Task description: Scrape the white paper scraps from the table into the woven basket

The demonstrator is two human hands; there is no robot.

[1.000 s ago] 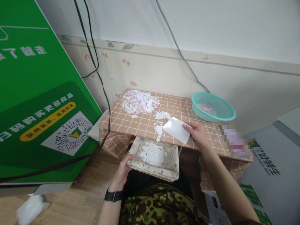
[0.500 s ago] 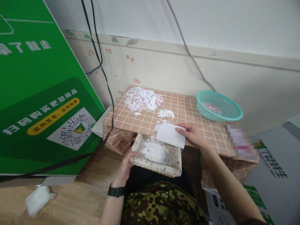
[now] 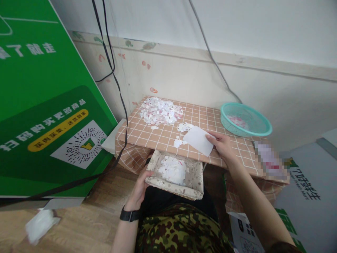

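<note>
My left hand (image 3: 141, 182) grips the left end of a fabric-lined basket (image 3: 173, 188), held at the table's front edge above my lap. White paper scraps (image 3: 172, 169) lie on the basket's floor. Between the thumb and fingers of my right hand (image 3: 221, 143) is a white card (image 3: 200, 140), tilted over the tablecloth. Its left edge is beside a few loose scraps (image 3: 179, 142) and a small heap of scraps (image 3: 185, 127). Farther back on the table sits a big pile of white and pink paper scraps (image 3: 161, 110).
A teal plastic colander (image 3: 246, 119) with pinkish scraps stands at the table's back right. The checked tablecloth (image 3: 205, 116) hangs over the front. A black strap (image 3: 123, 105) dangles at left, before a green printed panel (image 3: 52, 88). A white plastic bag (image 3: 42, 225) lies on the floor.
My right hand has moved the card from over the basket's rim to the right and back, onto the tablecloth by the small scraps. My left hand keeps the basket nearly still.
</note>
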